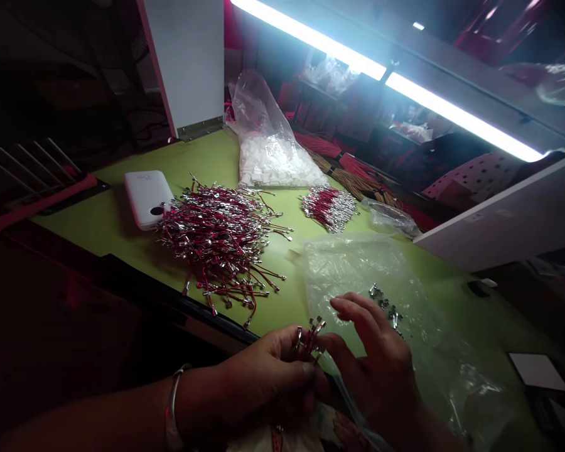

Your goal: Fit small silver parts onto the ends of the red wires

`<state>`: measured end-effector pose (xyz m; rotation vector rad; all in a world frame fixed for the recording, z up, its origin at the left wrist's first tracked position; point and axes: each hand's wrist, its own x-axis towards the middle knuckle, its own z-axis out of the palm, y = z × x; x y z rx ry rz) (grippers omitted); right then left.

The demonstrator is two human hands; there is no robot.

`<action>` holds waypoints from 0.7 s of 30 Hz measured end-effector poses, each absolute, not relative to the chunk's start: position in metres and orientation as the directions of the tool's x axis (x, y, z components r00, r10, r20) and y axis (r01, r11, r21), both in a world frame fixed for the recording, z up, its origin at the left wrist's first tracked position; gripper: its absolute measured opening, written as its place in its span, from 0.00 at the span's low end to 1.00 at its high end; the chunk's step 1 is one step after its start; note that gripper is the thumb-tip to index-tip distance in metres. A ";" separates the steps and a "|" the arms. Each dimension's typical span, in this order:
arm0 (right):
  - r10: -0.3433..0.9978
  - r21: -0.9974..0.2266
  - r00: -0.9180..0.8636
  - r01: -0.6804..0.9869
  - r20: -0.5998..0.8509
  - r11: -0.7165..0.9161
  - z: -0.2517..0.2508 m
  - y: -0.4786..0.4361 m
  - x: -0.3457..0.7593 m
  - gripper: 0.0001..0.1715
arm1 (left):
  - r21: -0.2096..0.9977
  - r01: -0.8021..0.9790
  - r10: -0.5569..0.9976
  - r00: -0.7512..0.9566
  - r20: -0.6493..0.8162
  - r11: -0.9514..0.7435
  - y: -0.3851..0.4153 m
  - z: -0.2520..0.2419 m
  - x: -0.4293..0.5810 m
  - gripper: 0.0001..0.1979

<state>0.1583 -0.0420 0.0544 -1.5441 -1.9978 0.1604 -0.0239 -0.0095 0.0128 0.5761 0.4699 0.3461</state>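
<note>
My left hand (268,367), with a bangle on its wrist, is closed around a small bundle of short red wires (311,336) whose metal terminals stick up past the thumb. Close beside the bundle is my right hand (376,358), its fingers apart and raised; one lower finger comes near the wire ends, and I cannot tell if it touches them. A large loose pile of similar red wires (221,232) lies on the green table beyond my left hand. Farther back sits a smaller, neater heap of them (329,207).
A clear plastic sheet or bag (358,263) lies on the green tabletop (108,169) with small metal pieces (386,306) on it. A white power bank-like device (148,198) touches the big pile. Behind stand a bag of white connectors (273,157) and long wire bundles (353,172).
</note>
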 end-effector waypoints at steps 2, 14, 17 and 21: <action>0.893 -0.393 -0.241 0.832 0.380 0.391 0.061 -0.038 0.155 0.16 | 0.621 -0.198 0.469 0.828 -0.308 0.758 -0.010 0.015 -0.023 0.13; 0.849 -0.600 -0.411 0.603 0.331 0.526 0.071 -0.028 0.139 0.06 | 0.292 -0.296 0.369 0.898 -0.240 0.910 0.000 0.016 -0.034 0.16; 0.761 -0.545 -0.503 0.534 0.410 0.646 0.076 -0.033 0.135 0.03 | 0.285 -0.229 0.310 0.907 -0.284 0.931 -0.002 0.013 -0.034 0.18; 0.762 -0.609 -0.521 0.477 0.385 0.634 0.074 -0.052 0.130 0.07 | 0.375 -0.218 0.336 0.897 -0.287 0.901 -0.008 0.004 -0.030 0.18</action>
